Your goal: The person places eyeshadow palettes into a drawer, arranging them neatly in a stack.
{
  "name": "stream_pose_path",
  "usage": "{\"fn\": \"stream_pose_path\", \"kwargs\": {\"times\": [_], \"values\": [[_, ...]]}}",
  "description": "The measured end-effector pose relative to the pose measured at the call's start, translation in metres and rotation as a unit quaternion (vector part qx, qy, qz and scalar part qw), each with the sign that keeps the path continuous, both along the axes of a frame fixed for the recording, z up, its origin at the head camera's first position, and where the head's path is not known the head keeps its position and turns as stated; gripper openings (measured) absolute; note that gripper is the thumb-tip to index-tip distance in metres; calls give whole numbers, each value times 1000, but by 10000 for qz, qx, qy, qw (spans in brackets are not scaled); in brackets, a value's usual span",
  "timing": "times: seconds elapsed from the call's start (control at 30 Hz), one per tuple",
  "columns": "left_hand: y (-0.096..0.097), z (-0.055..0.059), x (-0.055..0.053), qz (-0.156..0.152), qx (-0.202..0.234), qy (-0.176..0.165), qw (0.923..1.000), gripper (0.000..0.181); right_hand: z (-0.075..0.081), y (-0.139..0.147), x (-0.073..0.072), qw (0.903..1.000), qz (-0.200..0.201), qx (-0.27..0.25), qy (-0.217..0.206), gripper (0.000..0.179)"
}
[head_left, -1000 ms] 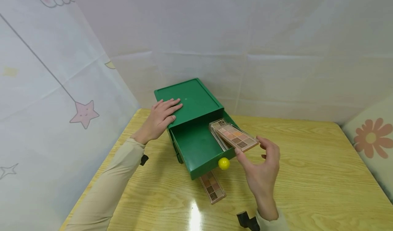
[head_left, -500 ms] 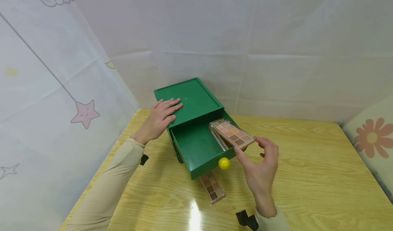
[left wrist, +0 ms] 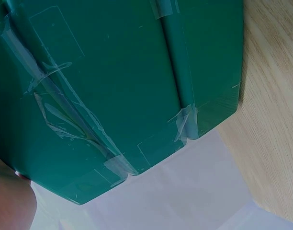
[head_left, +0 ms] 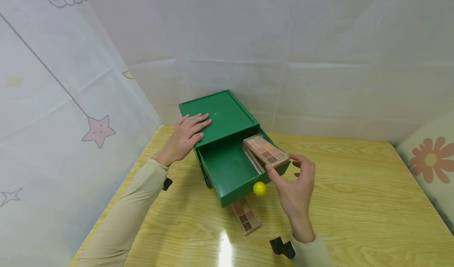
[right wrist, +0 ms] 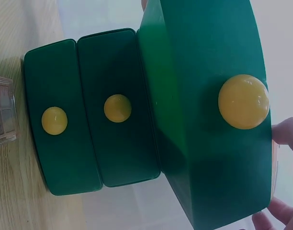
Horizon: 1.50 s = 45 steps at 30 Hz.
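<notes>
My left hand (head_left: 182,139) rests with spread fingers on the top of a green drawer cabinet (head_left: 221,115). The cabinet's top drawer (head_left: 227,172) is pulled out, with a yellow knob (head_left: 259,188) on its front. Over the drawer's right side, my right hand (head_left: 296,184) pinches the near end of an eyeshadow palette (head_left: 267,150) between thumb and fingers. Beneath it another clear-edged palette (head_left: 252,161) lies in the drawer, partly covered. In the right wrist view, the drawer front hides most of the held palette, and fingertips (right wrist: 283,211) show at its rim.
Another eyeshadow palette (head_left: 246,217) lies on the wooden table (head_left: 354,204) below the drawer. Two lower drawers (right wrist: 118,108) with yellow knobs are closed. Strips of clear tape (left wrist: 187,122) cross the cabinet's side. A light cloth backdrop (head_left: 319,81) stands behind the table.
My right hand has moved left and slightly up, carrying the held palette further into the drawer, over the other palette. The left hand has stayed on the cabinet top.
</notes>
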<state>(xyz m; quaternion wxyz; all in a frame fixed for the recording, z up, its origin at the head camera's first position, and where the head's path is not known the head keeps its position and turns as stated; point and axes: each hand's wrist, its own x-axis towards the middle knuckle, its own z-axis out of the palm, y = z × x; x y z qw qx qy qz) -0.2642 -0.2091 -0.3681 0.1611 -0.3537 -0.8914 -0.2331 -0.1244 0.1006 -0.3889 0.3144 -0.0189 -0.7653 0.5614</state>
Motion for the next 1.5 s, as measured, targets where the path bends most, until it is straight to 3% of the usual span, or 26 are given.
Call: {"fn": "stream_pose_path", "kwargs": {"times": [0.57, 1.17, 1.5], "values": [[2, -1, -1, -41, 40, -19, 10000, 45, -2, 0, 0, 9999, -54, 5, -100, 64], [2, -2, -2, -15, 40, 6, 10000, 45, -6, 11, 8, 9991, -341, -183, -158, 44], [2, 0, -1, 8, 41, 2, 10000, 45, -26, 21, 18, 9963, -372, -422, -657, 35]]}}
